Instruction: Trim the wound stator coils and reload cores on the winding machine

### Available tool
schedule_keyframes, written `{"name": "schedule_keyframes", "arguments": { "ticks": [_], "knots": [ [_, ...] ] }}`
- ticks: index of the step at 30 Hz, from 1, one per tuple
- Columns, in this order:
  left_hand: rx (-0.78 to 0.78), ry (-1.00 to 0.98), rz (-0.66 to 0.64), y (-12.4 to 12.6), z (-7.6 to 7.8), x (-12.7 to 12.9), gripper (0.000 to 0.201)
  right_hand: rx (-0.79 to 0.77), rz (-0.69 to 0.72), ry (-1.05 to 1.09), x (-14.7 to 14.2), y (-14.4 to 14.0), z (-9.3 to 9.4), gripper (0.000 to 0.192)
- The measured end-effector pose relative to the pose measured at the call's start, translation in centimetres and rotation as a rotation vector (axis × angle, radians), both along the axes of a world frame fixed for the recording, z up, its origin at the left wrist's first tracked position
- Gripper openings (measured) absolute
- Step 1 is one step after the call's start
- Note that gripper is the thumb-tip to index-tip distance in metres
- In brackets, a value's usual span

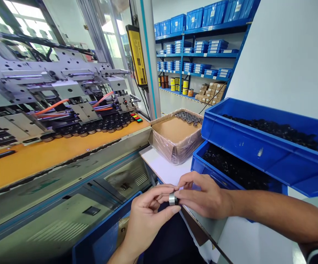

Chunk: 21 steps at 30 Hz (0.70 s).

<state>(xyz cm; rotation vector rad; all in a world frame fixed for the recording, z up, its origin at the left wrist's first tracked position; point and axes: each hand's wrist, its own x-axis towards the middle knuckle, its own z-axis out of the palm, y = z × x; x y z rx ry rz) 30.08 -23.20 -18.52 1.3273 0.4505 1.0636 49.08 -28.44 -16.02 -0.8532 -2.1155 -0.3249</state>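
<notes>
A small silver metal ring with a black part at its right side [172,199] is held up between my two hands near the table edge. My left hand [150,211] is closed on it, with the thumb below and the fingers behind and above. From the right, my right hand [203,194] pinches at the black part, its fingertips meeting those of the left. The fingers partly hide the black part, so its shape cannot be made out. Just beyond my right hand stands a lower blue bin [200,165] holding small black parts.
An upper blue bin [247,143] of black parts rests above the lower one. A plastic-wrapped cardboard box [161,141] holds small metallic parts. At left, a machine [84,110] stands over an orange worktop [38,157] with a row of round black parts. Blue shelves [182,55] stand behind.
</notes>
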Motion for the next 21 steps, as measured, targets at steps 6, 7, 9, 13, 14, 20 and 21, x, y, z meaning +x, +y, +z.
{"name": "schedule_keyframes", "arguments": {
  "ticks": [6, 7, 9, 13, 14, 20, 21],
  "knots": [
    [-0.049, -0.021, -0.048, -0.11, 0.12, 0.14, 0.041, 0.055, 0.007, -0.027, -0.06, 0.12, 0.15, 0.019],
    [-0.052, -0.026, -0.054, -0.14, 0.16, 0.14, 0.041, 0.057, 0.009, -0.028, -0.07, 0.13, 0.13, 0.019],
    [-0.06, -0.03, -0.063, -0.18, 0.22, 0.12, 0.042, 0.055, 0.022, -0.032, -0.06, 0.15, 0.06, 0.019],
    [-0.078, -0.032, -0.099, -0.22, 0.19, 0.03, 0.042, 0.069, 0.031, -0.04, -0.04, 0.13, 0.03, 0.02],
    [-0.083, -0.032, -0.108, -0.23, 0.17, 0.0, 0.041, 0.073, 0.024, -0.038, -0.04, 0.11, 0.07, 0.02],
    [-0.113, -0.044, -0.097, -0.26, 0.11, 0.03, 0.038, 0.064, 0.036, -0.039, -0.02, 0.03, 0.22, 0.02],
    [-0.114, -0.042, -0.1, -0.26, 0.13, 0.04, 0.037, 0.068, 0.036, -0.036, 0.0, 0.04, 0.19, 0.021]
  ]
}}
